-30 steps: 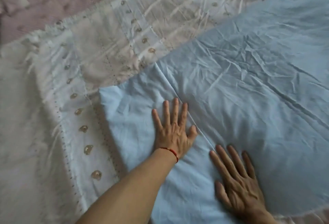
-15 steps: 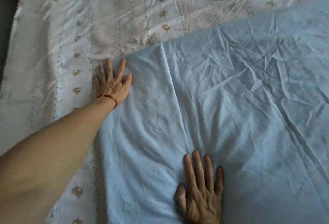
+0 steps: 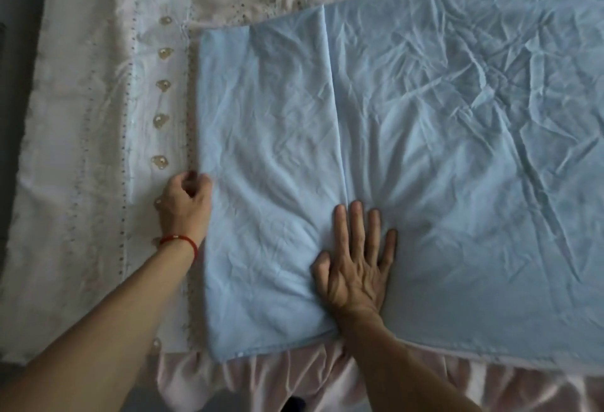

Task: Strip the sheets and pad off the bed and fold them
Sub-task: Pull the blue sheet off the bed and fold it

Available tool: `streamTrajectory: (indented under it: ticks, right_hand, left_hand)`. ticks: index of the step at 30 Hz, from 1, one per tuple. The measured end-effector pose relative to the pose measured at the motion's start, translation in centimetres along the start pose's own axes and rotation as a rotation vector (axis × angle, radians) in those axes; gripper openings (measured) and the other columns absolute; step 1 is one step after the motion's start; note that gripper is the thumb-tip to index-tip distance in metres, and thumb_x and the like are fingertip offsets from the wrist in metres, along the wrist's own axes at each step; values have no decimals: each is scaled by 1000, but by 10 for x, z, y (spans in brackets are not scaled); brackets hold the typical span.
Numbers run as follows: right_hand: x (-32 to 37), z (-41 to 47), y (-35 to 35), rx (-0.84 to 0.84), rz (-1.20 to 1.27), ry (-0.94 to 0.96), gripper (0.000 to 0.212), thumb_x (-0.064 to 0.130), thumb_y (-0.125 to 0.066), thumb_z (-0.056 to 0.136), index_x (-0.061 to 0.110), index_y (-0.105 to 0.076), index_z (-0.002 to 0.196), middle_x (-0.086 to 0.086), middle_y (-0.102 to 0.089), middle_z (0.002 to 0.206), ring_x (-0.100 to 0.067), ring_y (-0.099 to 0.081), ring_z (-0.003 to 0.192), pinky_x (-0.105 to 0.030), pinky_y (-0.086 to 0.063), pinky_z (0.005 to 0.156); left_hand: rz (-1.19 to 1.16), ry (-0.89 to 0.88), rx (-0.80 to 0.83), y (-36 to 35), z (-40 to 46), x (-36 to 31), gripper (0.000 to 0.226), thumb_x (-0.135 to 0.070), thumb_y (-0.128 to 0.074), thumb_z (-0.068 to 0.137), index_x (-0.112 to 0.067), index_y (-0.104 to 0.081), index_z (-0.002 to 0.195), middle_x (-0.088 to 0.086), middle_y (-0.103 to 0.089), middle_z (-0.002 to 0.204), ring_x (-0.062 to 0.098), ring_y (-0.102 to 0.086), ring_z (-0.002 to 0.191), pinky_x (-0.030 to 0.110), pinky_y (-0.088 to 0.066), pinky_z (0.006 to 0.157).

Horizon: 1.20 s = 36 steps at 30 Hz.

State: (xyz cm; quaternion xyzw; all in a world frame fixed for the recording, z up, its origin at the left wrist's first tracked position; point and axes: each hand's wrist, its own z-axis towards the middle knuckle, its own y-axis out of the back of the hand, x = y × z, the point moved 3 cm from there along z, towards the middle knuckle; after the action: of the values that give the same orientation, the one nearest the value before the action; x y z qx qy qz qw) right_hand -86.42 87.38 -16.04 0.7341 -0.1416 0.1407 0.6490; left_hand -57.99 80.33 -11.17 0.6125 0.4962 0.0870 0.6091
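A light blue sheet (image 3: 425,150) lies spread and creased on the bed, over a white patterned cover (image 3: 98,117) that shows along the bed's left side and far edge. The sheet is folded: a flap (image 3: 268,182) lies on top at its left end, and the flap's free edge runs as a straight line from the far side down toward the near edge, ending beside the right hand. The sheet's left edge runs roughly parallel to a row of small gold motifs (image 3: 161,120) on the cover. Its near edge reaches the bed's near edge, where a pale pink ruffled skirt (image 3: 261,379) hangs below.

The left hand (image 3: 186,202) is at the sheet's left edge, about midway along it. Its fingers are curled and pressed together, and they grip the edge of the fabric there; how many layers they hold cannot be told. A red string bracelet (image 3: 179,240) circles that wrist, and the forearm comes in from the lower left corner.

The right hand (image 3: 354,267) lies palm down on the sheet near the near edge, right at the flap's edge line. Its fingers are straight and slightly spread, pointing toward the far side, with the thumb out to the left on the flap. Small creases fan out from the fingertips (image 3: 358,212).

A dark strip of floor (image 3: 13,84) shows past the bed's left edge.
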Motion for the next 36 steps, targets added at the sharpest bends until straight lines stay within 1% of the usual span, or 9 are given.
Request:
streamTrajectory:
  ticks: [2, 5, 10, 14, 19, 24, 28, 31, 36]
  right_hand:
    - [0, -4, 3, 0, 5, 16, 86, 45, -50, 81, 27, -23, 161, 1, -15, 170, -24, -4, 158, -52, 4, 125]
    - [0, -7, 6, 24, 25, 38, 88, 44, -54, 83, 27, -19, 162, 1, -11, 170, -24, 0, 158, -52, 4, 126]
    - [-4, -14, 24, 165, 146, 126, 91, 51, -46, 83, 26, -10, 163, -1, -1, 171, -25, 7, 157, -50, 9, 125]
    - [-21, -6, 70, 331, 543, 162, 81, 61, -30, 85, 31, -23, 160, 6, -13, 168, -18, -9, 157, -34, 0, 126]
    - [-72, 25, 170, 399, 993, 33, 52, 56, -42, 92, 37, -58, 138, 15, -56, 143, 4, -52, 127, -29, -41, 112]
    - [-133, 61, 226, 500, 1334, -348, 40, 53, -45, 101, 27, -72, 116, -4, -74, 114, -21, -73, 93, -40, -57, 80]
    - [-190, 71, 223, 452, 897, -396, 55, 64, -41, 97, 15, -67, 101, -5, -72, 96, -24, -67, 92, -42, -53, 91]
    - [-206, 58, 208, 506, 545, -322, 36, 52, -50, 98, 17, -50, 108, -12, -70, 102, -34, -65, 102, -37, -47, 79]
    - [-203, 49, 201, 551, 407, -305, 26, 42, -55, 97, 24, -42, 110, -7, -70, 108, -31, -66, 106, -34, -41, 70]
  left_hand:
    - [-88, 71, 180, 4, 15, 7, 46, -60, -70, 78, -27, -64, 109, 2, -74, 106, 27, -70, 100, 45, -56, 95]
    - [-292, 63, 451, 8, 22, -1, 25, -22, -70, 93, -16, -65, 117, 17, -72, 116, 25, -71, 95, 41, -60, 87]
    - [-374, -147, 539, 39, -14, -68, 36, -2, -55, 99, -22, -57, 129, -5, -73, 115, 20, -67, 106, 25, -59, 83]
    - [-407, -264, 569, 60, -74, -149, 37, -15, -65, 91, -24, -60, 127, -4, -73, 120, 21, -67, 112, 33, -57, 93]
    - [-204, -457, 418, 35, -163, -249, 44, -33, -59, 80, -31, -63, 124, -7, -75, 107, 19, -72, 100, 47, -57, 92]
    - [-277, -410, 554, -50, -237, -323, 55, -35, -59, 95, -31, -39, 147, 1, -69, 71, 21, -70, 64, 36, -59, 69]
    - [115, -480, 523, -103, -251, -296, 46, -38, -53, 95, -22, -54, 138, 5, -70, 112, 22, -66, 107, 35, -50, 98]
    - [499, -494, 514, -122, -254, -227, 57, -42, -49, 93, -30, -41, 148, 4, -41, 151, 24, -38, 141, 37, -38, 111]
    - [558, -581, 423, -123, -255, -157, 75, -51, -49, 78, -42, -34, 151, 11, -38, 158, 31, -48, 138, 46, -53, 98]
